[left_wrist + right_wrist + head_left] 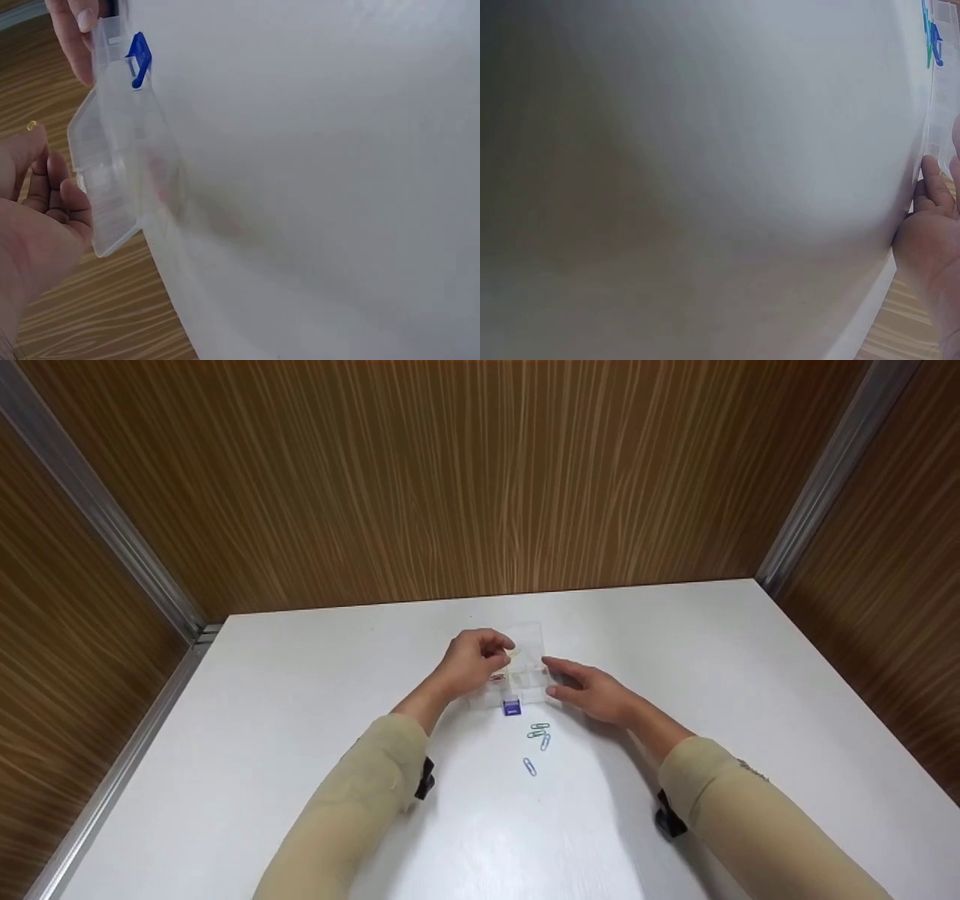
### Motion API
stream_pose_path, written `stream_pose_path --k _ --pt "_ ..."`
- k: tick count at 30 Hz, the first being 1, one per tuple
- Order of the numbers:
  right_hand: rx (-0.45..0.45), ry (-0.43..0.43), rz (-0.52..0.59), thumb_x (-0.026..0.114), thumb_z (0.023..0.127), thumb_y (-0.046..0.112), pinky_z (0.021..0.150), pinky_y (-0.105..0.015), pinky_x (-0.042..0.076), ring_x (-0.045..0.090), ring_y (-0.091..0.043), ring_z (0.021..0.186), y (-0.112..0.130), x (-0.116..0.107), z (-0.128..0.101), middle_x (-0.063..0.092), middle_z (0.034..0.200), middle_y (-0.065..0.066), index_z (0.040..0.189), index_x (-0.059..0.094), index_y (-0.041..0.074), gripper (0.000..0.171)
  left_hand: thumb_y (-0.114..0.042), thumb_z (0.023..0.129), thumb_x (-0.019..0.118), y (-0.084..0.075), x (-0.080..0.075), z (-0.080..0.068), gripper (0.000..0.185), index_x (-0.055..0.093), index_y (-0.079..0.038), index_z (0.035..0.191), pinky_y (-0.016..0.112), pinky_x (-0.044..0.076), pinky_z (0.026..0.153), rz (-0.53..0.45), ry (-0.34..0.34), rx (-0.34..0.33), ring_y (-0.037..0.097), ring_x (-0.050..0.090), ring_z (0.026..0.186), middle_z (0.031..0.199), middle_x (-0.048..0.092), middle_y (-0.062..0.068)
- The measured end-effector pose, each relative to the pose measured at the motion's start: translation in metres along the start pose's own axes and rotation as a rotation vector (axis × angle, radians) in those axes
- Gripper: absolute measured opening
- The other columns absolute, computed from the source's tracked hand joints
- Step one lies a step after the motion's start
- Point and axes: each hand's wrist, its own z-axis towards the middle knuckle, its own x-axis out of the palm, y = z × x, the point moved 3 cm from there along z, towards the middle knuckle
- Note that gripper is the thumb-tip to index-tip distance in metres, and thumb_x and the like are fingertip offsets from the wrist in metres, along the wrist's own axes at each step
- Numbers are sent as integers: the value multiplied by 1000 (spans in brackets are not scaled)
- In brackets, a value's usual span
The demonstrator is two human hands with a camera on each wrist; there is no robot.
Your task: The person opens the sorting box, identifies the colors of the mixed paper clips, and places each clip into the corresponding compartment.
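A clear plastic compartment box (534, 695) with a blue latch (511, 707) lies with its lid (531, 636) raised at the back. My left hand (471, 662) is over its left part, thumb and forefinger pinching a small yellow paper clip (31, 125). Below that hand, red paper clips (497, 678) show through a left compartment. My right hand (596, 694) rests at the box's right side, fingers extended and thumb tip against the wall. In the right wrist view only part of this hand (934, 217) shows at the edge.
In front of the box several green and blue paper clips (538, 731) lie grouped on the white table (300, 735). One blue paper clip (529, 766) lies nearer to me. Wood-grain panels (480, 480) wall in the back and sides.
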Motion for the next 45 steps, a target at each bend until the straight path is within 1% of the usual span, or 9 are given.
stream_pose_path --k 5,10,18,26,29,35,38,42,45 --pt "-3 3 5 65 105 47 127 -55 16 21 -28 161 1 1 1 31 172 1 165 38 35 67 -6 104 68 7 9 7 19 74 -13 120 26 55 82 15 1 -44 16 59 90 100 66 2" --pt "-47 -3 11 65 106 42 127 -54 15 23 -29 160 3 1 2 37 170 -3 165 40 30 65 -6 103 69 11 12 10 18 75 -12 119 27 54 78 27 -15 -66 15 61 85 98 67 2" --pt "-74 -9 9 65 107 39 128 -53 15 24 -30 160 5 0 1 37 170 -4 165 42 26 64 -6 103 69 14 12 12 20 74 -7 122 28 55 83 42 -24 -71 15 62 90 102 68 3" --pt "-57 -3 -4 65 106 43 128 -53 15 23 -28 160 5 1 4 37 170 -1 165 41 29 64 -6 104 67 13 8 8 23 73 -3 125 29 57 85 41 -25 -61 16 64 94 106 70 4" --pt "-43 0 -19 64 106 46 127 -56 15 22 -29 160 6 0 5 35 171 -1 165 40 32 66 -6 104 66 10 3 4 22 74 -5 125 28 57 85 26 -31 -50 17 64 95 107 70 3" --pt "-5 3 -11 65 104 49 127 -58 14 21 -28 161 6 0 5 33 172 2 165 40 37 67 -9 104 68 -4 -7 -12 19 75 -14 121 29 56 92 3 -24 -14 19 63 102 112 71 -1" --pt "-22 2 -6 65 105 46 127 -56 15 22 -29 160 6 -1 6 33 172 -1 165 40 34 67 -10 104 69 -10 -11 -21 18 76 -15 120 30 55 94 -13 -5 13 19 63 105 112 72 -2" --pt "-25 -2 -7 65 105 46 127 -54 15 23 -28 160 4 -3 6 34 171 -1 165 39 32 68 -11 103 71 -15 -12 -34 17 77 -15 119 32 54 94 -27 44 54 19 64 106 109 72 -2" --pt "-12 1 -12 65 104 50 127 -56 15 22 -28 160 3 -4 6 32 172 0 166 37 34 69 -13 102 73 -18 -9 -45 17 78 -17 119 32 54 92 -26 115 70 18 64 105 109 72 -3"
